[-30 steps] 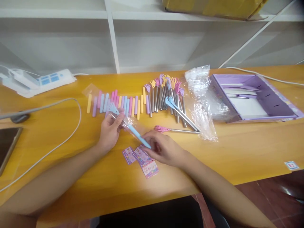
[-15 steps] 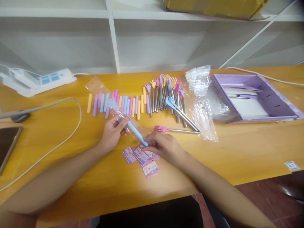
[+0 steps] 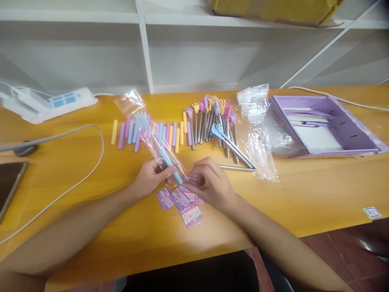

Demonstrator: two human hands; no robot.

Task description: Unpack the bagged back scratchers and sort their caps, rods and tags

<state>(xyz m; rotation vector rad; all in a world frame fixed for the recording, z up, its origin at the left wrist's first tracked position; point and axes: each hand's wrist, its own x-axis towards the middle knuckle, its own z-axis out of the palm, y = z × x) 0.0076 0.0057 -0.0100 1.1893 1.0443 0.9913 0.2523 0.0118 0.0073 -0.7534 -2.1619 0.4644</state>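
My left hand [image 3: 149, 177] is closed round a clear plastic bag [image 3: 131, 102] with a blue hand-shaped scratcher [image 3: 166, 157] inside, its fingered head pointing to the upper left. At the bag's lower end, my right hand [image 3: 212, 182] pinches the plastic near the handle's tip. Below both hands lie several small printed cards [image 3: 192, 216]. Behind them is a row of pastel tubes [image 3: 121, 136], partly seen through the bag. To the right are several scratchers with metal rods [image 3: 196, 127], and two blue-headed ones [image 3: 234, 148] lie slanted.
Crumpled clear bags [image 3: 258, 134] lie beside an open purple box [image 3: 358, 138] at the right. A white power strip [image 3: 67, 101], a grey cable [image 3: 101, 150] and a dark tablet [image 3: 10, 186] are at the left. Shelving [image 3: 146, 52] stands behind the table.
The blue scratcher has slid further down into the bag, and its handle has turned steeper. My left hand has shifted slightly down and right; my right hand now holds the bag's end instead of the handle.
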